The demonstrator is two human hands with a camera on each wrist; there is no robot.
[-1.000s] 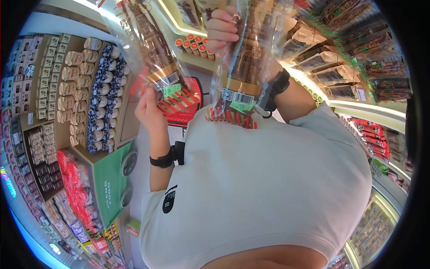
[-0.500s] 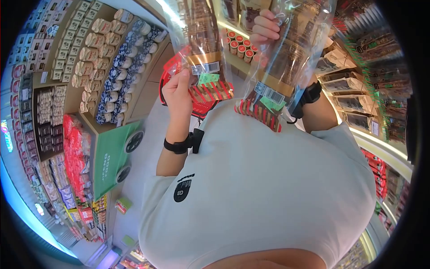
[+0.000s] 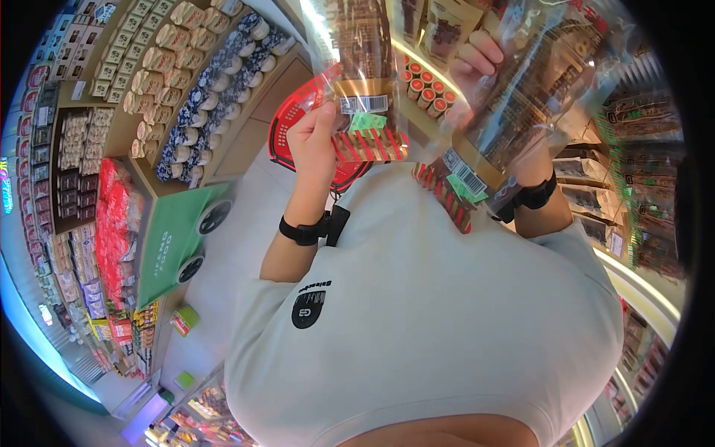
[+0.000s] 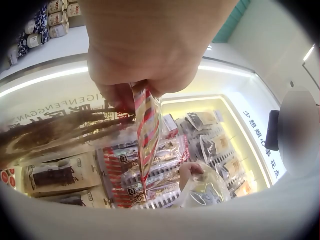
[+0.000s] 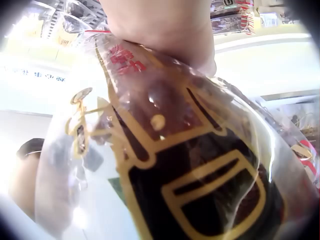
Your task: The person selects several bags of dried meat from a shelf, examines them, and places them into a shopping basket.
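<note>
Left hand: We find the left hand [image 3: 313, 141] pinching the left package [image 3: 365, 56] near its striped lower end. Thumb and fingers are closed down to the thickness of the wrap.
Right hand: We record the right hand [image 3: 477, 56] with fingers curled on the edge of the right package [image 3: 532, 82]. We cannot tell where its thumb lies.
Left package: Clear wrap, brown contents, gold band, barcode and green sticker; held up in front of the chest, roughly upright in the head view.
Right package: Similar wrap, band and sticker; it leans, its striped end close to the shirt [image 3: 424, 298]. In the right wrist view we see gold line printing and red characters on it.
Spacing: The striped ends lie near each other, apart; the upper part of each package runs out of the head view.
Wrists: We note a dark strap on each.
Basket: A red basket [image 3: 285, 128] shows beyond the left hand, partly covered by it.
Left side: Rows of blue-patterned jars [image 3: 216, 97] stand above a green panel [image 3: 175, 242]; red packets [image 3: 115, 231] lie beside it.
Far shelf: Red-topped tubs [image 3: 428, 89] sit between the packages in view.
</note>
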